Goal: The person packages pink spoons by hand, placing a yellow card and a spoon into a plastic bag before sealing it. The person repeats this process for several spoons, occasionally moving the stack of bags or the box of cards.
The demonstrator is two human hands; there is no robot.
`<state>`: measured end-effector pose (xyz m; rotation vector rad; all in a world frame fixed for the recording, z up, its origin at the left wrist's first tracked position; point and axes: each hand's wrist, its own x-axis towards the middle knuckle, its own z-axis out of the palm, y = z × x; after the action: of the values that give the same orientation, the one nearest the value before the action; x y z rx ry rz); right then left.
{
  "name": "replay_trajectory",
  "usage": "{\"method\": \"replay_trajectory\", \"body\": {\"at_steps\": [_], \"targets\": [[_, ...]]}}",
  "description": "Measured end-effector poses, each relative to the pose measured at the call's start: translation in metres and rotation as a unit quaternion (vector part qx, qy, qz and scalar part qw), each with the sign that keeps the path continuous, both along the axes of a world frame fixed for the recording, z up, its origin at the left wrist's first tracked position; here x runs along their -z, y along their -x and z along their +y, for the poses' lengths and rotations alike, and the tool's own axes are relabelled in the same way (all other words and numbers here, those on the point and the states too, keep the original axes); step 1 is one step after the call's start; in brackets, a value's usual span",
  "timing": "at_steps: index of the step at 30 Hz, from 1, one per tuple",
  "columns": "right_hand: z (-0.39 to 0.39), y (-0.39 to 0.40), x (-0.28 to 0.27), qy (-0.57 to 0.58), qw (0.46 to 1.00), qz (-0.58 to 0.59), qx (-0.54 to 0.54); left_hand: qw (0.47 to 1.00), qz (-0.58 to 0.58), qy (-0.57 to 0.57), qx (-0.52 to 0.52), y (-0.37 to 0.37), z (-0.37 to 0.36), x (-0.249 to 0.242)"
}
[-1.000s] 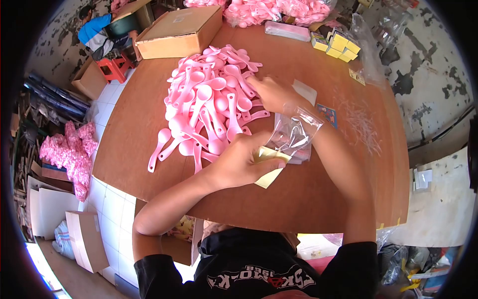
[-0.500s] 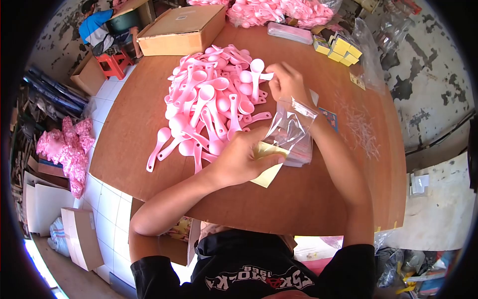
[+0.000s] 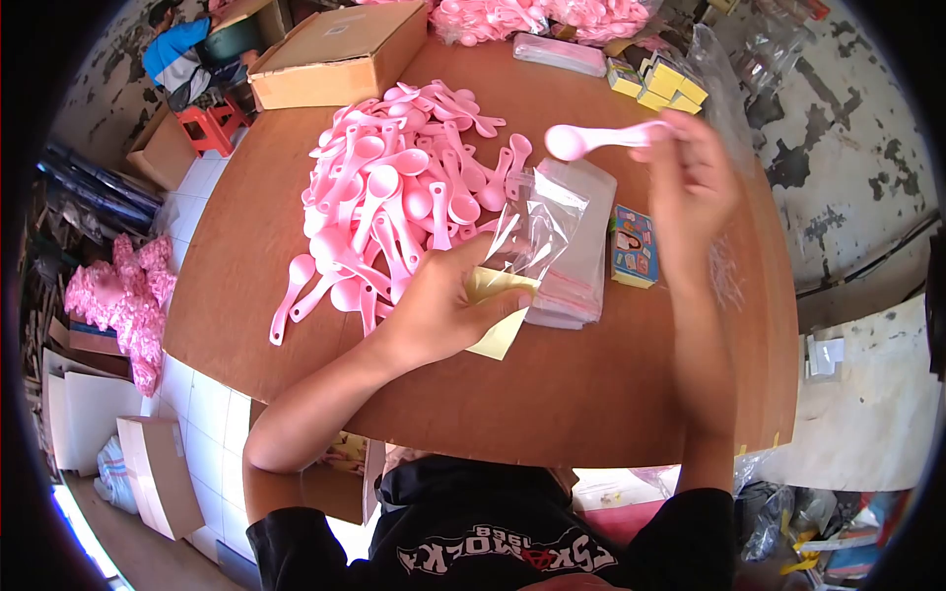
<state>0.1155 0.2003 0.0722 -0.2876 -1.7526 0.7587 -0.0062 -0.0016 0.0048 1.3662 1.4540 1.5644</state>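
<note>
My right hand (image 3: 695, 177) pinches the handle end of a pink plastic spoon (image 3: 601, 141), held in the air with its bowl pointing left. Closed around a clear plastic bag (image 3: 542, 212) and a pale yellow slip of paper (image 3: 501, 333) is my left hand (image 3: 434, 310), its thumb lying over the paper. Left of the bag lies a big heap of pink spoons (image 3: 394, 187). A stack of flat clear bags (image 3: 583, 236) sits on the table just behind and right of the held bag.
A small blue printed box (image 3: 634, 251) stands right of the bag stack. At the back are a cardboard box (image 3: 335, 59), more bagged pink items (image 3: 542, 15), a clear pack (image 3: 560, 54) and yellow boxes (image 3: 675, 79). Another person (image 3: 187, 59) sits at the far left.
My right hand has moved right from the heap's edge, carrying a spoon away from it. My left hand still grips the bag and paper. The blue box is now uncovered.
</note>
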Motion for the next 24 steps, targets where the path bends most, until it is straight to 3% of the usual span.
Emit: {"method": "replay_trajectory", "body": {"at_steps": [3,5,7,13,17,23,24], "targets": [[0.003,-0.02,-0.017,0.063,0.992,0.089,-0.058,1.0,0.02,0.011,-0.003,0.001,0.001,-0.001],[0.0,-0.028,-0.023,0.082,0.99,0.093,-0.066,0.995,0.041,0.093,0.022,0.003,0.0,-0.004],[-0.002,-0.029,-0.025,0.121,0.977,0.059,-0.168,0.992,0.063,0.103,0.026,0.003,0.001,0.0],[-0.005,-0.028,-0.013,0.116,0.963,-0.116,-0.215,0.991,0.087,0.098,0.027,0.0,0.004,-0.001],[-0.018,-0.018,-0.001,0.129,0.945,-0.137,-0.266,0.992,0.1,0.08,0.008,-0.003,0.004,-0.002],[-0.037,-0.012,0.008,0.089,0.951,-0.178,-0.235,0.996,0.083,0.036,0.008,-0.004,0.005,0.002],[-0.038,-0.01,0.01,-0.001,0.96,-0.176,-0.218,0.996,0.083,0.036,0.009,-0.004,0.005,0.003]]}}
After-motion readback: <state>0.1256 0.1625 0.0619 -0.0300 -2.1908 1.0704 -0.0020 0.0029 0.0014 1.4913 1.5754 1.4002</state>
